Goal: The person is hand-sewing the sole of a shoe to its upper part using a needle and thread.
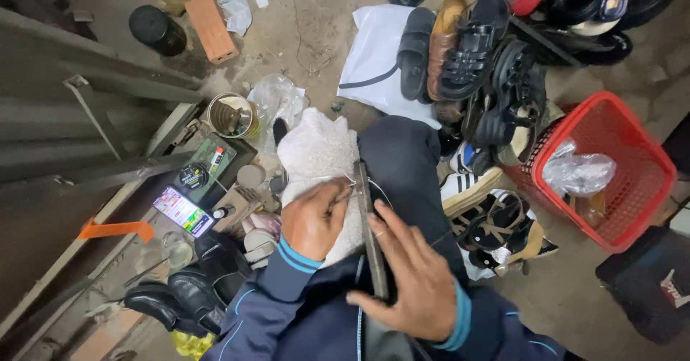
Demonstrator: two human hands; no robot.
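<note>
On a littered concrete floor [316, 23] crowded with shoes [474, 52], the left hand [313, 221] pinches thread [327, 178]; the right hand [410, 278] grasps a narrow sole [370, 217].

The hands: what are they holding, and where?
Right hand presses the thin dark shoe sole along its edge; left hand pinches thread near its top.
</note>
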